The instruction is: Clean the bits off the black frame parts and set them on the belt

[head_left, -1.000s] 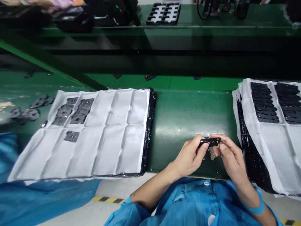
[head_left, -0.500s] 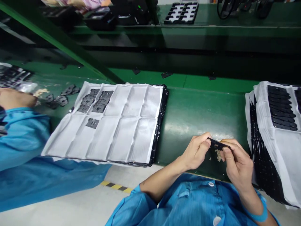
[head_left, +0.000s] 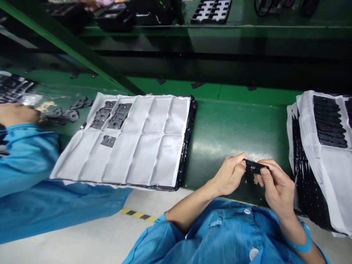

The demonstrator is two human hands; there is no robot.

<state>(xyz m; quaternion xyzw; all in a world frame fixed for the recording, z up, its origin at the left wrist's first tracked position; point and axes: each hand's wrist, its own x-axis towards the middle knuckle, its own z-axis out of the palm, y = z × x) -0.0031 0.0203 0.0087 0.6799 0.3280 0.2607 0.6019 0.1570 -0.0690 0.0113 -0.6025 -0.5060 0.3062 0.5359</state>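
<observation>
Between my two hands is a flat black plastic plate point(head_left: 255, 167) with small tan spots on its face. My left hand point(head_left: 232, 172) pinches its left end between thumb and fingers. At the right end, my right hand point(head_left: 277, 183) grips it with the thumb on the near edge. Below the plate, a small pile of tiny tan pieces point(head_left: 256, 179) lies on the green bench point(head_left: 220, 135), partly hidden by the plate and my right fingers.
A white-lined tray point(head_left: 154, 157) with several dark plates point(head_left: 118, 117) lies to the left. At right, a stack of lined trays point(head_left: 308, 176) holds rows of black parts point(head_left: 330, 121). A co-worker's arm point(head_left: 27, 146) reaches in from the left. A green post point(head_left: 82, 55) slants across.
The black plate has tilted so more of its broad face shows, with tan spots visible on it. Both hands keep their hold. The view has shifted slightly.
</observation>
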